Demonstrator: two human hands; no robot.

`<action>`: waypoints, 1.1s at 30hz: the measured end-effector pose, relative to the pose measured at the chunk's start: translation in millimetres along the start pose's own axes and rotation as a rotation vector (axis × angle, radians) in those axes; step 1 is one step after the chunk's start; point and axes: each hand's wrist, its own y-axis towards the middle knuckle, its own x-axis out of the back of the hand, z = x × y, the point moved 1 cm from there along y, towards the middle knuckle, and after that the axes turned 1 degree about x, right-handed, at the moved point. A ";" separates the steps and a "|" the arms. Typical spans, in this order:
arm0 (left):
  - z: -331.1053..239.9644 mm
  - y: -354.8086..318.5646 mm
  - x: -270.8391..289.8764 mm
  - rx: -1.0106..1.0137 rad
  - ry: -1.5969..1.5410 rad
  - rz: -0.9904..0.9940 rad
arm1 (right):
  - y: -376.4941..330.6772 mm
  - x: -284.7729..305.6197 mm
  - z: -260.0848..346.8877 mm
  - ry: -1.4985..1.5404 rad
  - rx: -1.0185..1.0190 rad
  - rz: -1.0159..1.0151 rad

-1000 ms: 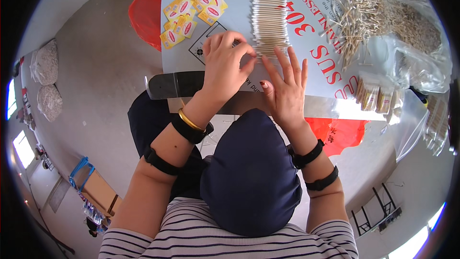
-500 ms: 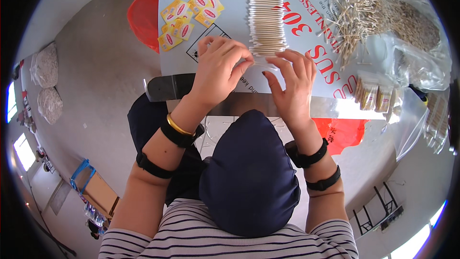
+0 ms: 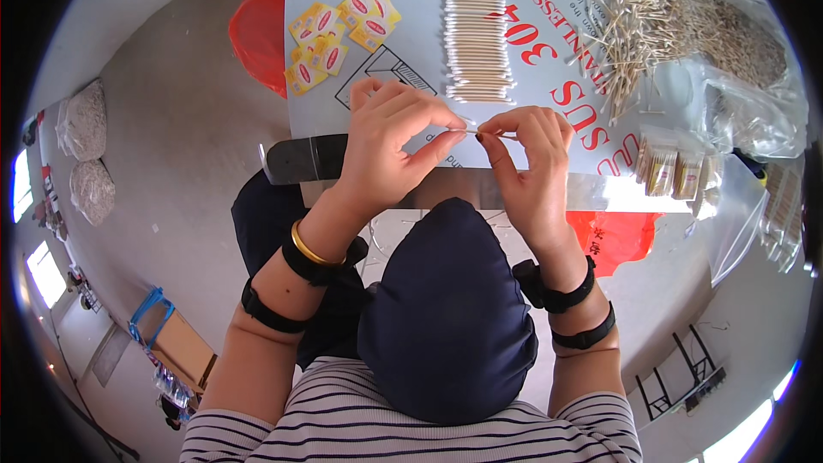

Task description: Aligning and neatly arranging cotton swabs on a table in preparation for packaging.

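Just nearer than the lined-up row of cotton swabs [image 3: 477, 34], my two hands meet fingertip to fingertip. My left hand [image 3: 390, 141] pinches one end of a cotton swab [image 3: 471, 131] between thumb and forefinger. On its other side, my right hand [image 3: 533, 159] grips the same swab with thumb and fingertips; part of the stick is covered by the fingers. The row lies flat on the table, its wooden sticks side by side with white tips. Small yellow printed cards [image 3: 315, 27] lie beyond my left hand.
A heap of loose swabs [image 3: 630, 17] spreads over the far right, beside clear plastic bags [image 3: 754, 107]. Bundled swab packs [image 3: 660, 173] stand near the table's right front edge. A black flat object [image 3: 291, 159] sits at the left corner. Red plastic [image 3: 259, 34] hangs at the left side.
My hands have come closer together and slightly nearer to me. My right fingers, apart before, have closed on the cotton swab.
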 end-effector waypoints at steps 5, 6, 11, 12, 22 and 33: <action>2.6 -8.0 0.3 0.079 -0.063 0.043 | -8.3 -0.9 -4.1 0.016 -0.052 0.011; 4.0 -9.0 0.7 0.075 -0.070 0.049 | -11.6 0.1 -5.3 0.013 -0.053 0.009; 3.1 -8.3 -2.5 0.024 0.031 0.083 | -46.4 13.9 -18.6 0.161 -0.295 0.049; 1.5 -6.6 -5.5 0.035 0.062 0.080 | -60.0 22.5 -25.4 0.161 -0.358 0.064; 41.7 -12.3 -16.2 -0.011 0.314 0.060 | -198.7 194.1 -81.5 -0.983 -0.697 0.281; 28.5 5.2 -37.4 -0.027 0.370 0.038 | -30.0 91.2 -101.0 -0.504 -0.354 -0.105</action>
